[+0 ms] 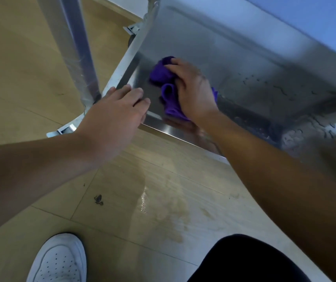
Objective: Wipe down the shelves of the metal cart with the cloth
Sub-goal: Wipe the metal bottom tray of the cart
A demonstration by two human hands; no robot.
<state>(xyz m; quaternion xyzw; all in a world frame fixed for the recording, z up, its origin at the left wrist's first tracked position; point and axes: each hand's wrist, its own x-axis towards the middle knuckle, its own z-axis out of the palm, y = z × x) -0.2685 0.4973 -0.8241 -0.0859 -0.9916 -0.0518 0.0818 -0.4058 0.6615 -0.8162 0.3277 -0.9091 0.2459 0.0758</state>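
Note:
The metal cart's low shelf (214,58) is a shiny steel tray seen from above. A crumpled purple cloth (163,78) lies near the shelf's near left corner. My right hand (191,88) presses down on the cloth with fingers curled over it. My left hand (118,115) rests on the shelf's corner rim, fingers spread flat over the edge. Water drops dot the right part of the shelf (285,88).
A steel upright post (77,47) of the cart rises at the left. Caster brackets (61,131) stick out at the corners. A wet patch (152,200) and a dark spot (98,199) mark the wood floor. My white shoe (59,259) is below.

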